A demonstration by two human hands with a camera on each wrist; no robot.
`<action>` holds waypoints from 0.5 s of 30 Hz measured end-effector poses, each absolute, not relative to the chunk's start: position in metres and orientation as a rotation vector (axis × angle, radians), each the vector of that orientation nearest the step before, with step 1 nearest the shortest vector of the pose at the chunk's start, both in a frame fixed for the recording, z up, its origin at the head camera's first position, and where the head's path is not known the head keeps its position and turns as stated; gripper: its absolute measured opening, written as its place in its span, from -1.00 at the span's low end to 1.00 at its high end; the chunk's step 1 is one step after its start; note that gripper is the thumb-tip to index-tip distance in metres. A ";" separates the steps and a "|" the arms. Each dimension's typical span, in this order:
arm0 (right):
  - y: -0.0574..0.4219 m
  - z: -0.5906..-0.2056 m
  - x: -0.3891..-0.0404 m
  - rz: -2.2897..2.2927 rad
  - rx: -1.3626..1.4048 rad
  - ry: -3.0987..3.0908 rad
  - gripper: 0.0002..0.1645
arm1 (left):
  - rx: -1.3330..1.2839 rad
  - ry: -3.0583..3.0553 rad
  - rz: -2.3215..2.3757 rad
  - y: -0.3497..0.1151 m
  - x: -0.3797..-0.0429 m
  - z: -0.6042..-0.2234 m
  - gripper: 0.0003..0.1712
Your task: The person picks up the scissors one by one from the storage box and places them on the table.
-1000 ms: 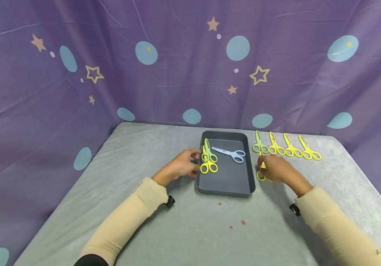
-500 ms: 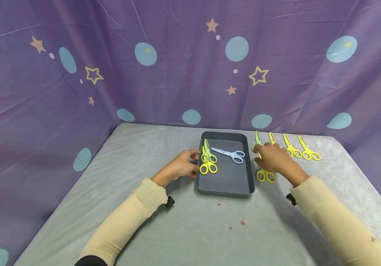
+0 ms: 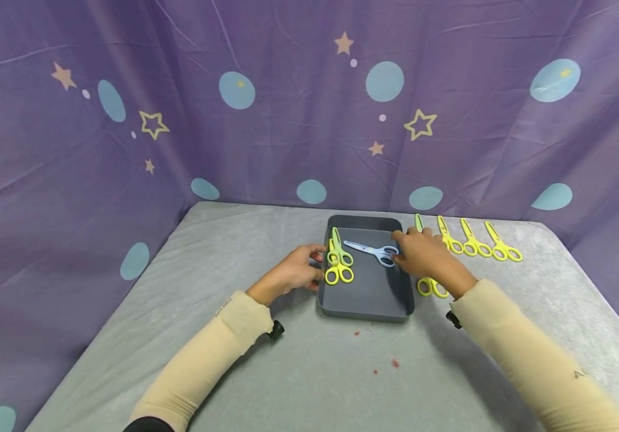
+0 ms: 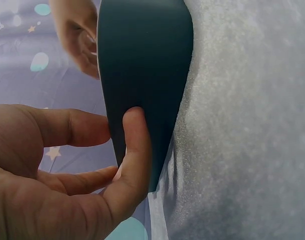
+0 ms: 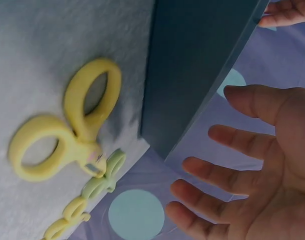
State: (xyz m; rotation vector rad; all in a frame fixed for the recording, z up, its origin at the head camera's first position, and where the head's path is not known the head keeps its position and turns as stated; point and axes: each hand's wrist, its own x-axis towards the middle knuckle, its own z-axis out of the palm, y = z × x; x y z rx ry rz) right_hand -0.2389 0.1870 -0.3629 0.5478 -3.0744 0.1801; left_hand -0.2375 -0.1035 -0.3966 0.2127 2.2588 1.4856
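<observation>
In the head view my left hand [image 3: 296, 269] holds the left wall of a dark grey tray [image 3: 366, 309]. The left wrist view shows one finger [image 4: 136, 145] against the tray's outer wall and others at the rim. Inside lie blue scissors [image 3: 370, 248], plus green scissors [image 3: 336, 243] overlapping yellow scissors [image 3: 339, 275]. My right hand [image 3: 423, 255], fingers spread and holding nothing, hovers over the tray's right rim, fingertips near the blue handles. Beneath it, yellow scissors [image 5: 90, 125] lie on the table outside the tray, partly hidden in the head view.
Right of the tray, a row at the back holds green scissors [image 3: 418, 222], mostly covered by my right hand, and yellow scissors [image 3: 473, 239], with more yellow pairs beside them. A purple curtain [image 3: 288, 156] hangs behind the grey cloth-covered table [image 3: 266, 384].
My right hand has let go of the yellow scissors beside the tray, then risen and shifted left over the rim. The left hand has stayed at the tray.
</observation>
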 end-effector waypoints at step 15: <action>0.169 -0.383 -0.264 0.261 0.956 -2.911 -0.41 | 0.206 2.252 1.511 -0.102 -0.237 -0.397 -0.15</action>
